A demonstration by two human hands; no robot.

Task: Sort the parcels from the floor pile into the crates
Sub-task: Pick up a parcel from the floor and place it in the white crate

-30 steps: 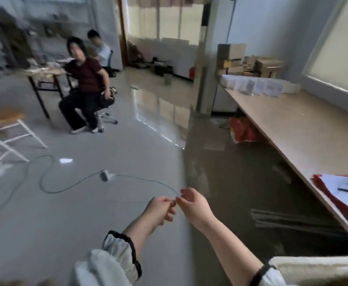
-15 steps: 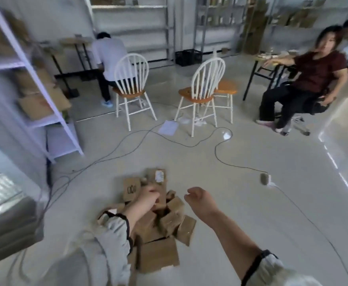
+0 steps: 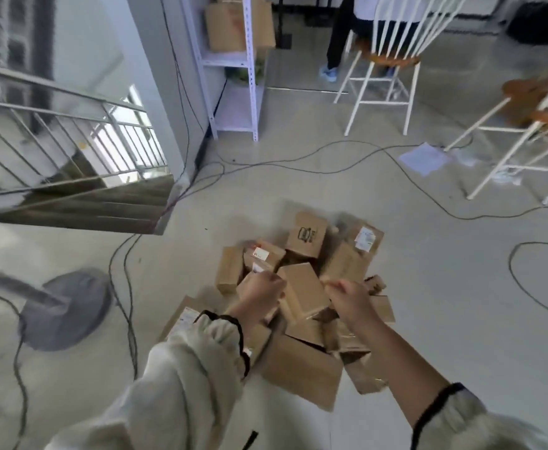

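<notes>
Atop the floor pile (image 3: 301,375), a tilted parcel (image 3: 302,292) lies between the left grip (image 3: 260,291) and right grip (image 3: 350,301), its long axis running near-to-far, both clenched, holding nothing.

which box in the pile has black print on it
The box standing at the far edge of the pile. Its face carries a black printed mark, while the others are plain cardboard or bear white labels.

Pale floor (image 3: 428,319): parcel pile (image 3: 301,287), cables (image 3: 298,162), paper sheet (image 3: 425,158), chairs (image 3: 386,60)
</notes>
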